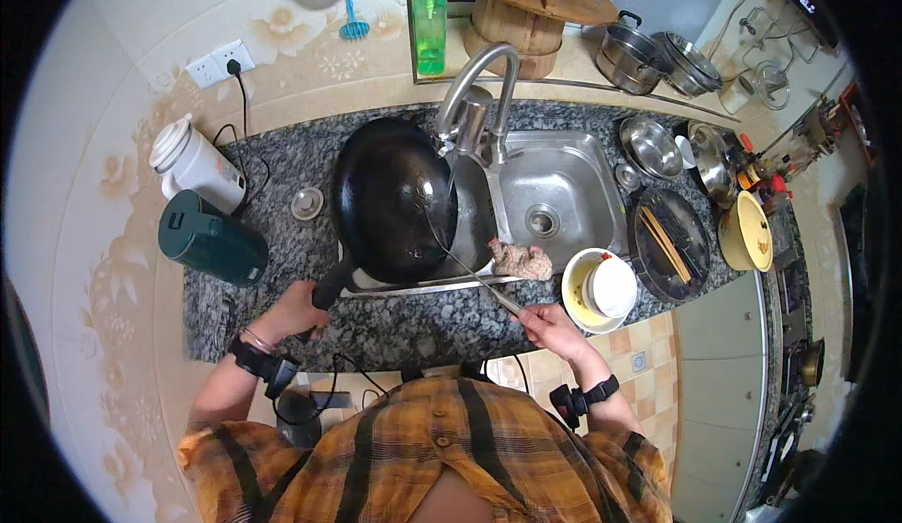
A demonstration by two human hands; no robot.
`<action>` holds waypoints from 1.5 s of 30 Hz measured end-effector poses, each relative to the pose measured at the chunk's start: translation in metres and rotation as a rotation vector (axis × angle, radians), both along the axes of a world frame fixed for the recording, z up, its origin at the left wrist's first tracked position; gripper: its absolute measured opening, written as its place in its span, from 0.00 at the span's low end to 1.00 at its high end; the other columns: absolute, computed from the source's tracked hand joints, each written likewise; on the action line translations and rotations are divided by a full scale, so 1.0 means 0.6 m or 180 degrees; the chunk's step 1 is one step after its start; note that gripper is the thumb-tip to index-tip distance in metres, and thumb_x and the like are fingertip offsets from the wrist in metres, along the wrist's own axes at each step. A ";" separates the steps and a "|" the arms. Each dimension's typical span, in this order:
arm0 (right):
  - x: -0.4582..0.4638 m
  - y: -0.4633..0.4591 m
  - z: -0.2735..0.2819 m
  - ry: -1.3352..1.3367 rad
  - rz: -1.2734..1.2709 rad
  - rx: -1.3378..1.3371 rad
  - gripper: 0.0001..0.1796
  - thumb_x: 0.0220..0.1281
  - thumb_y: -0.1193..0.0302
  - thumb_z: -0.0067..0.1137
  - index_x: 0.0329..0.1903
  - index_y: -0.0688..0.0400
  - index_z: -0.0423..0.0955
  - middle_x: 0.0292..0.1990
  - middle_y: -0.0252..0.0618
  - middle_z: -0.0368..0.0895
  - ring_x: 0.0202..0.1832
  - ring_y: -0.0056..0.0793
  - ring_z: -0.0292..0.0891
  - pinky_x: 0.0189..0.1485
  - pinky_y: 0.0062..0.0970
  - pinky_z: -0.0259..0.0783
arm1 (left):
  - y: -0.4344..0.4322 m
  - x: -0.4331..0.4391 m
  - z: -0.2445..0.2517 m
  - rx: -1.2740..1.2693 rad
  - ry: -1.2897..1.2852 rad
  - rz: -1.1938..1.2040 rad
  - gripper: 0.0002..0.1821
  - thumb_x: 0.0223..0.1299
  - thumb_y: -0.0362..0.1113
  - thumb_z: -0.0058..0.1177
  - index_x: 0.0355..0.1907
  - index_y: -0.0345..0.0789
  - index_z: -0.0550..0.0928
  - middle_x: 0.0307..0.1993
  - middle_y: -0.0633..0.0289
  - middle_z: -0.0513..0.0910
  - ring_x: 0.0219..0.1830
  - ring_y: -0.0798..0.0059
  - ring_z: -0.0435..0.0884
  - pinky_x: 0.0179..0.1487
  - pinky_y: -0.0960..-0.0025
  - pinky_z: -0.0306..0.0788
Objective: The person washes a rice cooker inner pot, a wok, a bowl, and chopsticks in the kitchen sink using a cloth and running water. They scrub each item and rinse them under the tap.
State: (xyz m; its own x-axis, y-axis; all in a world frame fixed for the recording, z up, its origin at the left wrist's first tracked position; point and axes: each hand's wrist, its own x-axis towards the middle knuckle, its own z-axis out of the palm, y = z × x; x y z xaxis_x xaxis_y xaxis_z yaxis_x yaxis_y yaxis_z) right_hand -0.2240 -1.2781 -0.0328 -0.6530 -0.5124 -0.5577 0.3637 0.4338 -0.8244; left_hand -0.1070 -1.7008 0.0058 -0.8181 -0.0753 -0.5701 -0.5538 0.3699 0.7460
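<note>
My left hand (292, 309) grips the black handle (334, 283) of a dark wok (387, 199). The wok is tilted over the left bowl of the stainless-steel sink (571, 177), its inside wet and shiny. In my right hand (555, 328) is the handle of a long, thin metal utensil (471, 275), which reaches into the wok; its working end is hard to make out against the black surface. Above the wok's right side stands the curved faucet (509, 65), with a thin stream of water below its spout. A crumpled cloth (521, 261) lies on the sink's front rim.
Stacked white and yellow bowls (613, 289) stand right of the sink, near my right hand. Beyond them, chopsticks (666, 244) lie across a dark pan (645, 280). A green canister (211, 237) and a white electric kettle (197, 163) are at left. Metal bowls (652, 148) sit behind.
</note>
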 end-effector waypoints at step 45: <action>-0.014 -0.252 -0.094 -0.0253 0.0722 0.0297 0.11 0.57 0.64 0.56 0.36 0.60 0.74 0.21 0.26 0.69 0.17 0.12 0.62 0.16 0.15 0.61 | 0.119 -0.023 -0.174 -0.0752 0.1428 -0.0248 0.21 0.63 0.40 0.51 0.53 0.28 0.71 0.31 0.52 0.81 0.36 0.64 0.83 0.39 0.66 0.76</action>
